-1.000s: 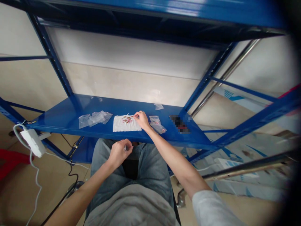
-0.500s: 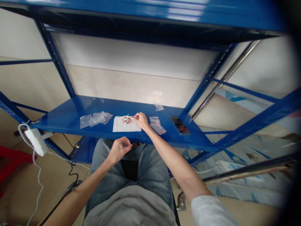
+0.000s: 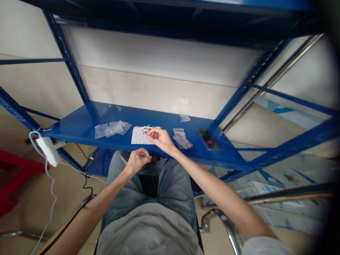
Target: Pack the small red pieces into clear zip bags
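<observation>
My left hand (image 3: 135,163) is closed around a small clear plastic bag (image 3: 142,154), just in front of the shelf edge and above my lap. The bag's mouth seems to face up. Over the right part of a white cloth (image 3: 137,138), my right hand (image 3: 163,140) has its thumb and fingertips drawn together. Whatever sits in that pinch is too small to make out. Several tiny pink and brown pieces (image 3: 146,131) lie on the cloth, some hidden behind my right hand.
Flat clear bags (image 3: 114,128) lie left of the cloth. Bags with small pink bits (image 3: 182,140) are to the right, another bag (image 3: 185,118) behind them. A blurred dark object (image 3: 208,139) lies farther right. A white power strip (image 3: 48,150) hangs at the shelf's left end.
My right hand has drawn back from the pieces toward me and now hovers over the cloth's front right. My left hand keeps holding the bag in about the same place. The view has shifted slightly.
</observation>
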Tool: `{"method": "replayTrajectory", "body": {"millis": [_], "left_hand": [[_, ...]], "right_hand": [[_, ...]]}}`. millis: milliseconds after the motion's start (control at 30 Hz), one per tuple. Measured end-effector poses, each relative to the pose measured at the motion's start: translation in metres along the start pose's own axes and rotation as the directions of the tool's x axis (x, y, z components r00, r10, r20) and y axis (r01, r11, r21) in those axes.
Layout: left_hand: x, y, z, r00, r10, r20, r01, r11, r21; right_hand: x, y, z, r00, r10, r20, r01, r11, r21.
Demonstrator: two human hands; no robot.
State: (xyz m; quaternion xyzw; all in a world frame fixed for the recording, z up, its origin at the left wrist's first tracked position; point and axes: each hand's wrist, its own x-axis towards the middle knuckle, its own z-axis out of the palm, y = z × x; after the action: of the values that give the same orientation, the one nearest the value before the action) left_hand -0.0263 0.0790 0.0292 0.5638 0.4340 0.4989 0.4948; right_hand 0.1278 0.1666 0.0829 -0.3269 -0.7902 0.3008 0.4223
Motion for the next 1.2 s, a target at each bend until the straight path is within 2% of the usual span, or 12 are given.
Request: {"method": "replayTrajectory", "body": {"millis": [100, 167, 233, 333, 433, 500, 567, 700, 900, 1200], "left_hand": [[-0.001, 0.006, 0.001, 1.000, 0.010, -0.004, -0.010, 1.000, -0.002], [-0.003, 0.008, 0.002, 1.000, 0.024, 0.007, -0.024, 1.000, -0.008], [-0.005, 0.010, 0.003, 1.000, 0.020, 0.020, -0.019, 1.000, -0.021], [-0.009, 0.011, 0.006, 0.999, -0.020, 0.043, 0.021, 0.999, -0.039], [-0.012, 0.011, 0.007, 0.998, -0.043, 0.055, 0.045, 0.998, -0.036], [-0.013, 0.011, 0.007, 0.997, -0.053, 0.058, 0.055, 0.998, -0.035], [-0.013, 0.010, 0.007, 0.996, -0.057, 0.070, 0.060, 0.997, -0.045], [-0.011, 0.010, 0.006, 0.994, -0.053, 0.100, 0.060, 0.996, -0.069], [-0.011, 0.017, 0.005, 0.991, -0.081, 0.102, 0.091, 0.992, -0.090], [-0.013, 0.022, 0.001, 0.993, -0.077, 0.089, 0.086, 0.991, -0.098]], "right_hand": [[-0.020, -0.026, 0.002, 0.957, -0.040, 0.286, 0.042, 0.999, 0.002], [-0.026, -0.030, 0.001, 0.933, -0.043, 0.358, 0.063, 0.997, -0.045], [-0.022, -0.020, -0.002, 0.960, -0.038, 0.276, 0.077, 0.988, -0.132], [0.003, 0.011, -0.010, 1.000, -0.024, 0.014, 0.027, 0.961, -0.277], [0.037, 0.046, -0.020, 0.979, 0.083, -0.187, -0.151, 0.910, -0.385], [0.056, 0.066, -0.025, 0.949, 0.188, -0.253, -0.283, 0.865, -0.415], [0.070, 0.081, -0.026, 0.934, 0.255, -0.250, -0.342, 0.843, -0.416], [0.085, 0.095, -0.019, 0.941, 0.290, -0.174, -0.337, 0.844, -0.417], [0.090, 0.100, -0.008, 0.927, 0.332, -0.172, -0.374, 0.797, -0.474], [0.090, 0.102, -0.006, 0.916, 0.344, -0.206, -0.400, 0.775, -0.490]]}}
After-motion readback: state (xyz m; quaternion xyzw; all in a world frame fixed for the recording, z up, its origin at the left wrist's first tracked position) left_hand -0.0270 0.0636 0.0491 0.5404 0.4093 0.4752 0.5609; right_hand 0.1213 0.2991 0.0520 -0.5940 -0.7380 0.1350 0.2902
